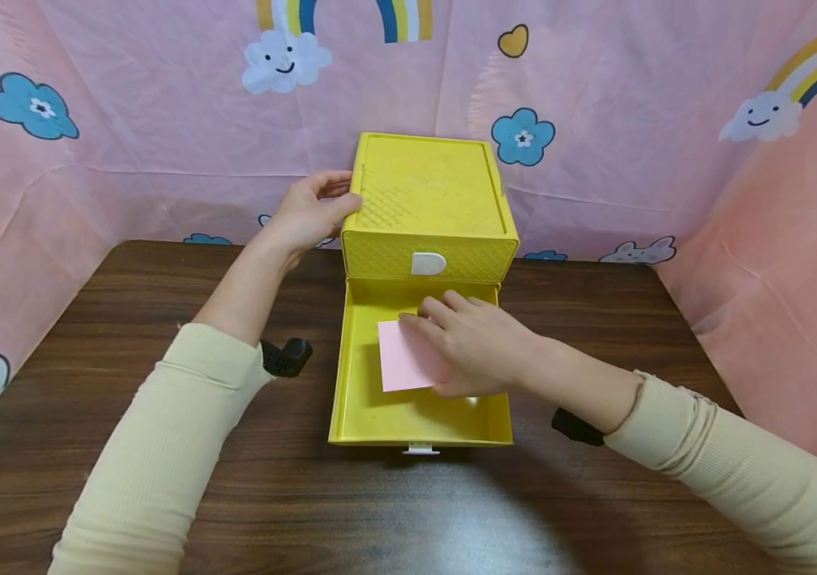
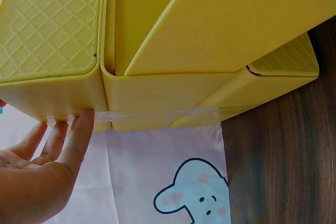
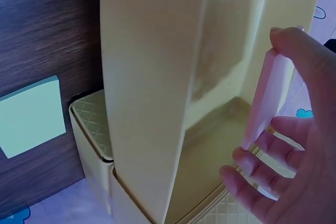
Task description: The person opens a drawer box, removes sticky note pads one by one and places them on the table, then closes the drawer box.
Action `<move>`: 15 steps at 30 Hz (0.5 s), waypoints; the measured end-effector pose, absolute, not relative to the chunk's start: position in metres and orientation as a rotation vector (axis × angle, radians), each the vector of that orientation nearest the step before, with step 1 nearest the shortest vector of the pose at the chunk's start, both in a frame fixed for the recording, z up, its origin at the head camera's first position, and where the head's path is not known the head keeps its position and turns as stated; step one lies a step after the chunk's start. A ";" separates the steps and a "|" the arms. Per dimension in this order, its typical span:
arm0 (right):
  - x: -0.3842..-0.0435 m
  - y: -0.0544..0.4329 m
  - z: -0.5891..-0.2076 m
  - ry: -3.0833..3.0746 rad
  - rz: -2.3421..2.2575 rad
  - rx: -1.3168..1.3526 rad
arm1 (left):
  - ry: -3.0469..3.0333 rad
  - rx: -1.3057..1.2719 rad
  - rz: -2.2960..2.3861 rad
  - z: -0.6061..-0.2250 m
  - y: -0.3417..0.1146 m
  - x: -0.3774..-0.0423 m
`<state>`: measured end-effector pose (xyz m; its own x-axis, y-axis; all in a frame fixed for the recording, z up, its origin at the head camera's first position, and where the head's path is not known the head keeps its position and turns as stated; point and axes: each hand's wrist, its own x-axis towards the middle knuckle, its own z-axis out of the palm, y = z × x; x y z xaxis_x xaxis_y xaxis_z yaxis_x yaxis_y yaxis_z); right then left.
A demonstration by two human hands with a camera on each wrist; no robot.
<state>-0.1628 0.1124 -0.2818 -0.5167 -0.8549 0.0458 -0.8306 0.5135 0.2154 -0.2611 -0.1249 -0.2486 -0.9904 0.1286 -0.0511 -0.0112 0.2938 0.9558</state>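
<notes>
A yellow drawer unit (image 1: 437, 184) stands at the back of the table, and one drawer (image 1: 361, 419) below its top one is pulled far out. My right hand (image 1: 476, 343) is over that open drawer and grips a pink sticky note pad (image 1: 404, 363) by its edges. The right wrist view shows the pad (image 3: 265, 93) tilted between thumb and fingers inside the drawer walls. On the unit's left side rests my left hand (image 1: 300, 216), its thumb near the top edge. In the left wrist view, straight fingers (image 2: 79, 140) press against the yellow side wall.
A pale green sticky note pad (image 3: 34, 119) lies on the dark wood table (image 1: 264, 495), beside the unit in the right wrist view. The closed top drawer bears a white handle (image 1: 428, 263). A pink patterned cloth (image 1: 164, 144) hangs behind and at both sides.
</notes>
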 end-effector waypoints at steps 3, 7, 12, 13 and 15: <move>-0.162 0.117 -0.281 -2.602 -0.247 1.445 | 2.434 0.110 1.792 -0.249 -0.125 -0.261; -0.160 0.123 -0.279 -2.613 -0.230 1.433 | 2.430 0.114 1.797 -0.249 -0.125 -0.261; -0.160 0.131 -0.276 -2.596 -0.209 1.426 | 2.425 0.122 1.799 -0.249 -0.125 -0.261; -0.160 0.133 -0.276 -2.585 -0.206 1.428 | 2.424 0.124 1.799 -0.249 -0.125 -0.262; -0.161 0.137 -0.275 -2.554 -0.192 1.436 | 2.424 0.127 1.796 -0.249 -0.126 -0.262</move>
